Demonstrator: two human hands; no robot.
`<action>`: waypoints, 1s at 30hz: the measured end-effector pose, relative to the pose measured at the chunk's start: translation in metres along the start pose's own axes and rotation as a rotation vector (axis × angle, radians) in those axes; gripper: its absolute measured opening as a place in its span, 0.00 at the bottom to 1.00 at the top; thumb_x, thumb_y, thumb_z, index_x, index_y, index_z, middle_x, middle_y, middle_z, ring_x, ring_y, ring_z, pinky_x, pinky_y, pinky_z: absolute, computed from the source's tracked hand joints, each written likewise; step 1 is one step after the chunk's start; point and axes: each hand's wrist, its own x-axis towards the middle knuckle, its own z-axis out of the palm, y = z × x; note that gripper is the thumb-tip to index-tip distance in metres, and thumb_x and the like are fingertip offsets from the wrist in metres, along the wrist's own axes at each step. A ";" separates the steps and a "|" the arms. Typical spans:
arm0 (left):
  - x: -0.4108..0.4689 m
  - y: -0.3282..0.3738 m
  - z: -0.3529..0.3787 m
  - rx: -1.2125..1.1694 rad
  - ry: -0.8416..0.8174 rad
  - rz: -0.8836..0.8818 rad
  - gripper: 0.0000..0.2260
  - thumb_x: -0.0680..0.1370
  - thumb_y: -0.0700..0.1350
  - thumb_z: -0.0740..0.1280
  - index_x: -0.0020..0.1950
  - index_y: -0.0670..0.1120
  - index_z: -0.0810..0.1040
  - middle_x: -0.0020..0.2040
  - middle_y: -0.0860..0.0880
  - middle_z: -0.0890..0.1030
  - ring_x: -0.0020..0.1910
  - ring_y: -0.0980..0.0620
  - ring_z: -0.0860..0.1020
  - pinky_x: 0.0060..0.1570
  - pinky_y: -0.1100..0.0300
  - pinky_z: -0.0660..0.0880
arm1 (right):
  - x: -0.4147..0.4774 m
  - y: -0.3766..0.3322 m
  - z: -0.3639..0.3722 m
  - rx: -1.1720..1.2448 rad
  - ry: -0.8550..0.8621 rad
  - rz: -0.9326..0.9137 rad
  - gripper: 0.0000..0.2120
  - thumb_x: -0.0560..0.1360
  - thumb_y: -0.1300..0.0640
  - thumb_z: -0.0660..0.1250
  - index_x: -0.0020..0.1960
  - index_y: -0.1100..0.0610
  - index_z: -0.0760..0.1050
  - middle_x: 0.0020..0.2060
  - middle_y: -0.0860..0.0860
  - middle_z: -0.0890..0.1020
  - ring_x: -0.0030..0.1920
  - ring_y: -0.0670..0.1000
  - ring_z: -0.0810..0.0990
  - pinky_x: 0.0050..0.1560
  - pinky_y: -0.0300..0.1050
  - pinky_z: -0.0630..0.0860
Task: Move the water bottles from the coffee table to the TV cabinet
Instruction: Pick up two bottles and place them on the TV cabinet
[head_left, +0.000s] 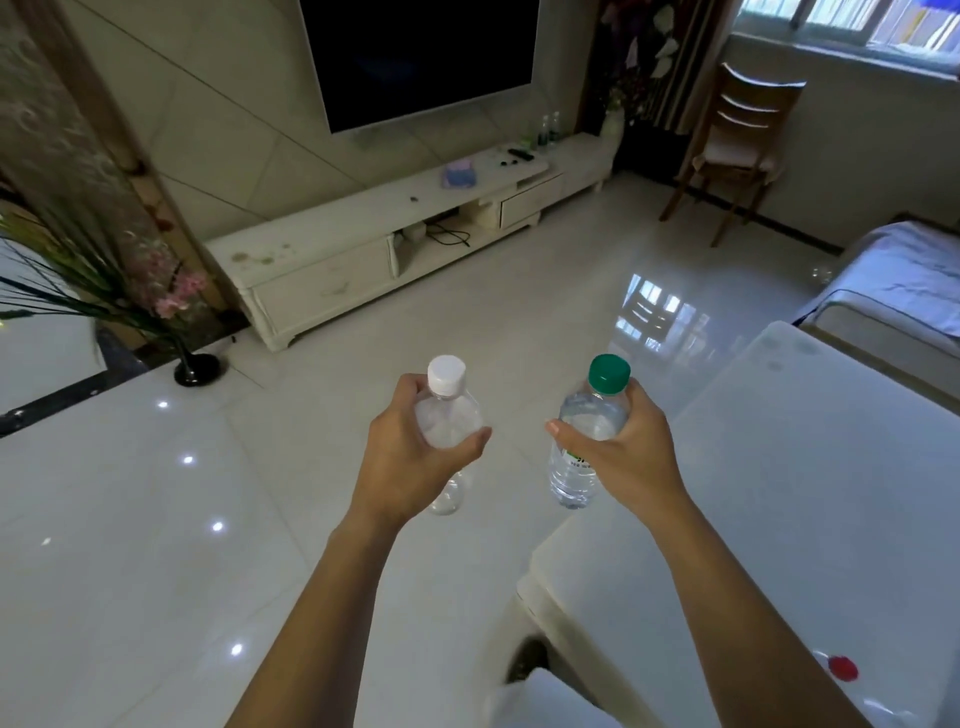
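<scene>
Gripping a white-capped bottle around its upper body, the left hand is closed on it above the tiled floor. Beside it, apart, the right hand wraps a green-capped bottle just off the desk edge. Both bottles stand upright. Well ahead stands the TV cabinet, with two more bottles near its right end.

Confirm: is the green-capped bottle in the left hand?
No, the green-capped bottle is gripped by the right hand, while the left hand holds the white-capped bottle.
</scene>
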 end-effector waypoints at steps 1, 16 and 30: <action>0.010 -0.002 -0.001 0.012 0.004 0.001 0.26 0.66 0.54 0.79 0.59 0.53 0.71 0.52 0.60 0.79 0.52 0.59 0.78 0.44 0.66 0.72 | 0.011 0.000 0.007 0.009 -0.006 0.000 0.25 0.61 0.48 0.82 0.54 0.47 0.76 0.47 0.42 0.82 0.51 0.45 0.81 0.58 0.51 0.79; 0.198 0.015 -0.007 0.321 0.068 0.065 0.32 0.64 0.66 0.76 0.63 0.54 0.73 0.54 0.57 0.80 0.53 0.54 0.77 0.49 0.62 0.72 | 0.203 -0.027 0.076 0.141 -0.068 -0.118 0.23 0.63 0.48 0.81 0.52 0.46 0.73 0.41 0.37 0.80 0.47 0.40 0.80 0.47 0.30 0.75; 0.314 -0.016 0.026 0.239 -0.036 0.066 0.31 0.64 0.61 0.78 0.62 0.52 0.74 0.54 0.55 0.79 0.51 0.53 0.77 0.44 0.74 0.68 | 0.304 0.000 0.110 0.006 -0.040 -0.040 0.26 0.63 0.47 0.81 0.56 0.53 0.75 0.46 0.44 0.81 0.48 0.43 0.80 0.46 0.26 0.71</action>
